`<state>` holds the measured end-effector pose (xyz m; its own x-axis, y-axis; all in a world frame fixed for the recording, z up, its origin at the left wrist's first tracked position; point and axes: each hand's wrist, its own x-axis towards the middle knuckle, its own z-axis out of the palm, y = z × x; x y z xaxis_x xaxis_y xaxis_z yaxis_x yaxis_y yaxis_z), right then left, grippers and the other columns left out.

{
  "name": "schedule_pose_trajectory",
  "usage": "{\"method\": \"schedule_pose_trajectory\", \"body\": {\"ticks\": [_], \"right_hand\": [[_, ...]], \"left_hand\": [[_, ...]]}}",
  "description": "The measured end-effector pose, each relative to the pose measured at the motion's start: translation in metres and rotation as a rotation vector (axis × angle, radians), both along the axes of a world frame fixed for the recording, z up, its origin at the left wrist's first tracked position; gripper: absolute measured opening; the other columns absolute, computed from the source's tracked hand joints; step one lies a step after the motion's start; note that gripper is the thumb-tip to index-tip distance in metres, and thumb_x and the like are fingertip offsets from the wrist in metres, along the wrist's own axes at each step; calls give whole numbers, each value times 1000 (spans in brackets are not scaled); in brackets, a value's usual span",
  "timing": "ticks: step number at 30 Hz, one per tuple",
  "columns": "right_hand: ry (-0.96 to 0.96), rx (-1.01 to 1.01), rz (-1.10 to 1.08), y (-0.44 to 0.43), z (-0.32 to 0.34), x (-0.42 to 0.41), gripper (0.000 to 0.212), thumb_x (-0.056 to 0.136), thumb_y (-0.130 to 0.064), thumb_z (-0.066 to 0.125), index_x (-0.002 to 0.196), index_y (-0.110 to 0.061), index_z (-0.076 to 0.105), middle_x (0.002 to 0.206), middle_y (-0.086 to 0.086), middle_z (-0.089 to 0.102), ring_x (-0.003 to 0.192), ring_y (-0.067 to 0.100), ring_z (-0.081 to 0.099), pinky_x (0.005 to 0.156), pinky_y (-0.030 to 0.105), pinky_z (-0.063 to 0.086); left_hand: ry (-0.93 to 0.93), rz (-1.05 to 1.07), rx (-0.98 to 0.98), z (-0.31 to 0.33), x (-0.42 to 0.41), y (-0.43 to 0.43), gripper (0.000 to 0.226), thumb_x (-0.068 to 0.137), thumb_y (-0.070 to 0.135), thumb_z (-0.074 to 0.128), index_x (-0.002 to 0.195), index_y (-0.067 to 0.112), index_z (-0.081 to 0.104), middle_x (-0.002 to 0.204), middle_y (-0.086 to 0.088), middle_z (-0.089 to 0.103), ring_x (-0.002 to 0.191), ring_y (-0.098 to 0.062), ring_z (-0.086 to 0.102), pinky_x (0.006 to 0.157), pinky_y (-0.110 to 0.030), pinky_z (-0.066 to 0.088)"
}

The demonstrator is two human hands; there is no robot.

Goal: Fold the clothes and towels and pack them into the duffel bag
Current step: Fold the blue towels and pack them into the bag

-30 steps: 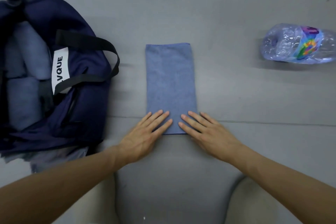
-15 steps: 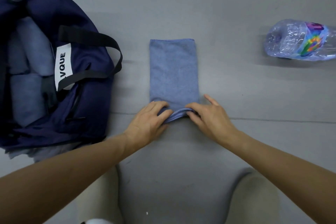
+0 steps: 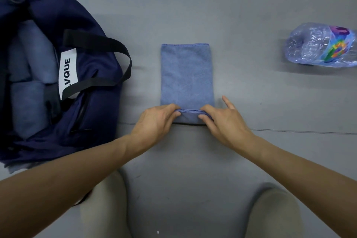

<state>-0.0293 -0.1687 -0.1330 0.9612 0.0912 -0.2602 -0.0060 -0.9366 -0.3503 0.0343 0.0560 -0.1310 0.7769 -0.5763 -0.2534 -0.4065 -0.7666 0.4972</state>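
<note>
A narrow blue towel (image 3: 187, 75) lies folded lengthwise on the grey floor in front of me. Its near end is turned over into a short fold. My left hand (image 3: 155, 120) pinches the left side of that turned edge, and my right hand (image 3: 222, 121) pinches the right side, its index finger sticking out. The navy duffel bag (image 3: 92, 75) lies open at the left. Several rolled blue cloths (image 3: 29, 91) sit inside it.
A crumpled clear plastic bottle (image 3: 320, 45) with a colourful label lies at the right edge. My knees in beige trousers (image 3: 105, 205) show at the bottom. A thin seam (image 3: 289, 131) runs across the floor.
My hands went from lying flat on the towel's near end to pinching it. They have turned that end over away from me, so the towel now looks shorter.
</note>
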Motion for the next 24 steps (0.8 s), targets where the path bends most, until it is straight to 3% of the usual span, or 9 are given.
{"method": "schedule_pose_trajectory", "body": {"ticks": [4,6,8,12,15,18,20,22,24], "right_hand": [[32,-18,-42,2,2,13,28,104,-38,42,101,-17,58,65,8,64,77,34,65,120,37,21],[57,-10,-94,3,7,22,31,105,-41,42,100,-15,59,74,12,66,89,36,61,98,31,31],[70,-26,-114,4,12,31,33,104,-44,41,100,-15,58,84,13,69,95,35,57,79,32,27],[96,-61,-87,5,12,30,31,105,-42,42,101,-16,58,81,15,69,92,35,62,111,34,32],[62,-95,-51,2,2,31,30,103,-44,45,99,-17,57,73,13,68,84,35,66,115,36,31],[9,-93,-46,-5,-9,30,29,98,-45,55,95,-16,54,72,11,68,80,34,66,105,39,38],[-45,-103,-32,-7,-11,29,30,92,-44,64,92,-15,52,80,8,64,79,35,62,86,43,45],[-125,-147,-14,-6,-10,30,31,85,-37,73,92,-15,54,89,8,59,80,34,57,72,42,46],[-263,-197,80,-4,-13,29,23,84,-26,74,94,-14,57,93,8,56,85,32,55,71,42,45]], "left_hand": [[-14,23,23,-1,6,-3,23,105,32,46,109,20,66,95,1,69,90,-26,63,69,-32,37],[22,51,39,-2,12,-5,24,105,35,46,106,22,66,93,1,70,89,-26,64,68,-33,38],[78,96,46,-3,20,-7,23,103,40,48,102,24,65,88,0,70,85,-28,64,71,-37,46],[103,139,28,-2,26,-9,19,101,42,54,100,26,64,77,3,65,79,-26,62,72,-39,49],[72,140,1,-2,26,-8,15,99,40,57,101,26,61,85,5,67,81,-23,62,73,-39,49],[-16,66,16,-5,24,-5,16,98,39,57,105,25,56,102,4,63,86,-25,62,70,-38,47],[-88,44,37,-5,26,-4,22,96,38,61,111,23,55,114,2,56,88,-26,59,65,-36,46],[-190,-24,67,-6,30,-4,27,92,32,68,113,20,56,117,-2,53,91,-27,56,66,-38,47],[-357,-199,76,-10,32,-4,27,85,16,73,109,17,59,114,-5,55,92,-29,52,71,-40,43]]}}
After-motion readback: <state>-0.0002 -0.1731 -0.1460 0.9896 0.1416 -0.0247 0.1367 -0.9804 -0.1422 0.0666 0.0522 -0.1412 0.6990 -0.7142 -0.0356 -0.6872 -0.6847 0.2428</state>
